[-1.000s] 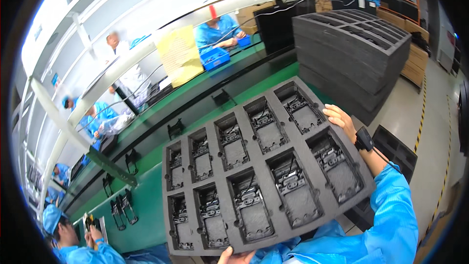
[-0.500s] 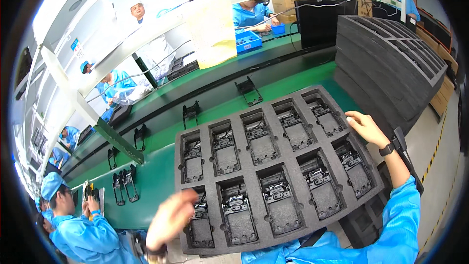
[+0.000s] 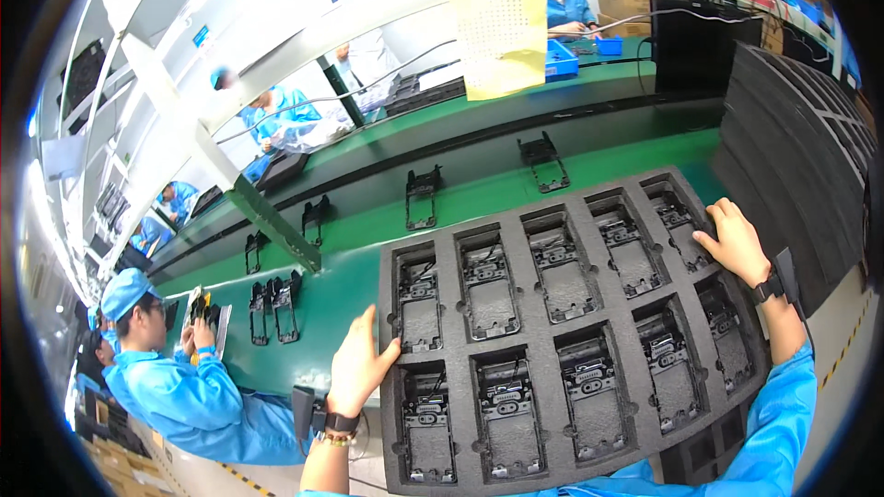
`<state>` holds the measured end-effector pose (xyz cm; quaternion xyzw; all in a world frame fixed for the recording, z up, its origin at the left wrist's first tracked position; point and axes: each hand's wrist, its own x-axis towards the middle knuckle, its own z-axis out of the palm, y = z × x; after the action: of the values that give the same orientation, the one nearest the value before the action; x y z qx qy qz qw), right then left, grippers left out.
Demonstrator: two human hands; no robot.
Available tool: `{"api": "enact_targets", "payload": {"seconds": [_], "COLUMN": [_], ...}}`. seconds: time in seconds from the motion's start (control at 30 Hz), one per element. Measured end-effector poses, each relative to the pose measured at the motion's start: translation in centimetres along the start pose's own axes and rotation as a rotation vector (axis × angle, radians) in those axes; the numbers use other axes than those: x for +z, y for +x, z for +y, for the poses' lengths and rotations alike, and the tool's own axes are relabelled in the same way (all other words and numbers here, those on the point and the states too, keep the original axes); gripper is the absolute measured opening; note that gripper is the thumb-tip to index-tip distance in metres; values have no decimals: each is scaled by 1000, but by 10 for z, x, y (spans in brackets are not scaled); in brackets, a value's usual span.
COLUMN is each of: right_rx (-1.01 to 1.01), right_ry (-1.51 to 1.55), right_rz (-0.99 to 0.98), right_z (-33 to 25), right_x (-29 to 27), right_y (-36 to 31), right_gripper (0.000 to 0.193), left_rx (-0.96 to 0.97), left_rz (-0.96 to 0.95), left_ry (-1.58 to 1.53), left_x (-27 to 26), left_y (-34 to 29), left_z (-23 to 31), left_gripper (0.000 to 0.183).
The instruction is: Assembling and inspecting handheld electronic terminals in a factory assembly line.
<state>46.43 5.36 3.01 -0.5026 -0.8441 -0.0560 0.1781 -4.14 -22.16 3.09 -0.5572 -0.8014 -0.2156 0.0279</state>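
A dark grey foam tray (image 3: 551,332) with several pockets, each holding a black frame part (image 3: 491,276), lies on the green conveyor belt (image 3: 341,290) in front of me. My left hand (image 3: 358,365) rests flat against the tray's left edge, fingers spread. On the tray's right end, over a pocket, sits my right hand (image 3: 734,241), with a black wrist strap behind it. Neither hand grasps a part.
A tall stack of the same foam trays (image 3: 801,156) stands at the right. Loose black frames (image 3: 422,198) lie spaced along the belt. A person in blue (image 3: 170,387) works at lower left; other people sit across the line. A yellow sheet (image 3: 502,32) hangs overhead.
The tray has come down onto the belt in front of me. My left hand has moved from below up to the tray's left edge; my right hand stays on the right end.
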Motion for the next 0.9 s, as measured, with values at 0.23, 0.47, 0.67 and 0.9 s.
{"api": "enact_targets", "payload": {"seconds": [0.23, 0.47, 0.67, 0.9], "right_rx": [-149, -177, -114, -114], "right_ry": [-83, -350, -454, -323], "right_rz": [-10, -7, -64, -17], "right_z": [7, 11, -4, 13], "right_x": [23, 36, 38, 50], "right_y": [20, 34, 59, 65], "right_gripper": [57, 22, 17, 16], "left_rx": [235, 233, 382, 302], "left_rz": [57, 69, -235, -215], "left_ry": [397, 722, 730, 264], "left_x": [36, 47, 35, 2], "left_y": [50, 92, 125, 151], "left_z": [10, 16, 38, -15], "left_gripper": [63, 30, 6, 28]}}
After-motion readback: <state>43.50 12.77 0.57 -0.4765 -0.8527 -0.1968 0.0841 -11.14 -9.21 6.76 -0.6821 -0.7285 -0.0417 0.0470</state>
